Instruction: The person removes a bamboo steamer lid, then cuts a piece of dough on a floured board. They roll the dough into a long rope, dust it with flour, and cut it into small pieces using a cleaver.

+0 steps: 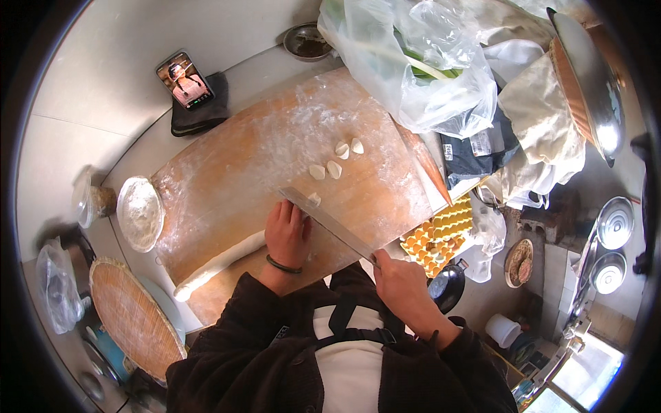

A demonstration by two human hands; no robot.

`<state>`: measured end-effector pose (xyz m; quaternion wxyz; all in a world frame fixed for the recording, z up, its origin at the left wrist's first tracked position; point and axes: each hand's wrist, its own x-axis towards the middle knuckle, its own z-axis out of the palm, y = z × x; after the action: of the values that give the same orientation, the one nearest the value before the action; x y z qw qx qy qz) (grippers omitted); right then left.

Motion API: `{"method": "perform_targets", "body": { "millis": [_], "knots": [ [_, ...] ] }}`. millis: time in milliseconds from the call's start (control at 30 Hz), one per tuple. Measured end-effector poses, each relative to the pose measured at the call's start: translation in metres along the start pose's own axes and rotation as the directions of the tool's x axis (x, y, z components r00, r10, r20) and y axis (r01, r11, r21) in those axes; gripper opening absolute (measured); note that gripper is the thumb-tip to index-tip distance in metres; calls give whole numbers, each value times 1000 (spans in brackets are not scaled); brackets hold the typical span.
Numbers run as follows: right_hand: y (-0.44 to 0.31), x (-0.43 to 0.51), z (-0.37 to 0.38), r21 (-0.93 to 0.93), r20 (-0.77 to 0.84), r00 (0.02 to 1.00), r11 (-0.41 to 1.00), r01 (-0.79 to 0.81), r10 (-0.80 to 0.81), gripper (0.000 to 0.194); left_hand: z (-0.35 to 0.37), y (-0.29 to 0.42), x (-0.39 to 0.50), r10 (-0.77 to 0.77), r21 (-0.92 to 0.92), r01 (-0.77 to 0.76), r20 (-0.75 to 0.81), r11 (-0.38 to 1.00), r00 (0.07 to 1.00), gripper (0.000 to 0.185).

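Note:
A long rope of white dough [222, 266] lies across the near left part of a floured wooden board [237, 170]. My left hand [287, 232] rests over the rope's right end, with its fingers bent beside the blade. A broad kitchen knife [330, 224] slants across the board, its handle held in my right hand [400, 281]. One small dough piece [314, 199] lies just beyond the blade. Several more cut pieces [334, 169] are scattered farther back on the board. The left hand hides the end of the rope and the place where blade and dough may touch.
A bowl of flour [140, 214] stands at the board's left edge, near a round wooden board [131, 315]. A phone [185, 80] leans at the back left. A wooden rolling pin [424, 160], a plastic bag of green vegetables [413, 67] and egg trays [439, 232] are at the right.

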<state>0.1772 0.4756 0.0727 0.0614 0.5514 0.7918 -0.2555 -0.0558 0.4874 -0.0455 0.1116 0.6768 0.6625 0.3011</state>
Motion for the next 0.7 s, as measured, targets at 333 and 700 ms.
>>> {"method": "perform_targets", "body": {
  "millis": [333,700],
  "knots": [
    [2,12,25,-58,-23,1000,998,-22,21,13,-1,1,0,32,37,-31,-8,999,999,32],
    [-1,6,-4,137,-6,1000,990,15,-14,16,-15,-11,5,-116,-51,112,-87,992,989,29]
  ]
}}
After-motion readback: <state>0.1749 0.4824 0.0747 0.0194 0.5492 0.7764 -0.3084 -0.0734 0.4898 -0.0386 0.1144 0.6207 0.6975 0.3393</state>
